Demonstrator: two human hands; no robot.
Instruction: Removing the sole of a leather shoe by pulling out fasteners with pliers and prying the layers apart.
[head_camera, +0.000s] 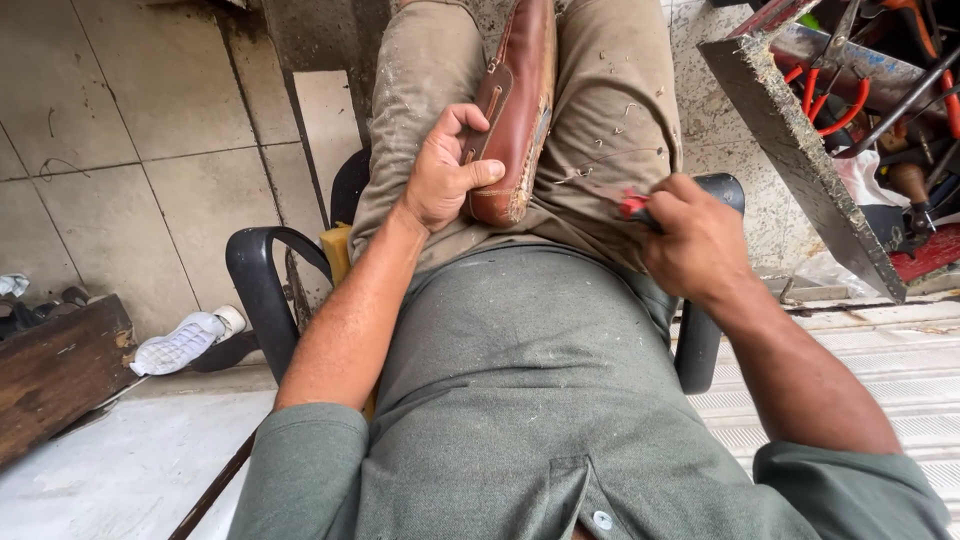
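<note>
Your left hand (445, 175) clamps the brown leather shoe (515, 110) sole-edge up between your thighs, while your right hand (695, 240) is closed on a red-handled tool (632, 206) with thread (600, 160) running to the sole. Keep the shoe pinned and draw the thread taut along the seam. Count: one shoe, one tool, one thread, two hands.

left of the grip: the chair arm (262, 290) curves close by, with bare floor (120, 120) past it.
right of the grip: a tool box (800, 140) full of red tools juts in near the right hand (695, 245).
between the hands: open lap, only a thin thread (600, 160) crosses it.
above the grip: the shoe (515, 110) fills the gap between the legs.
</note>
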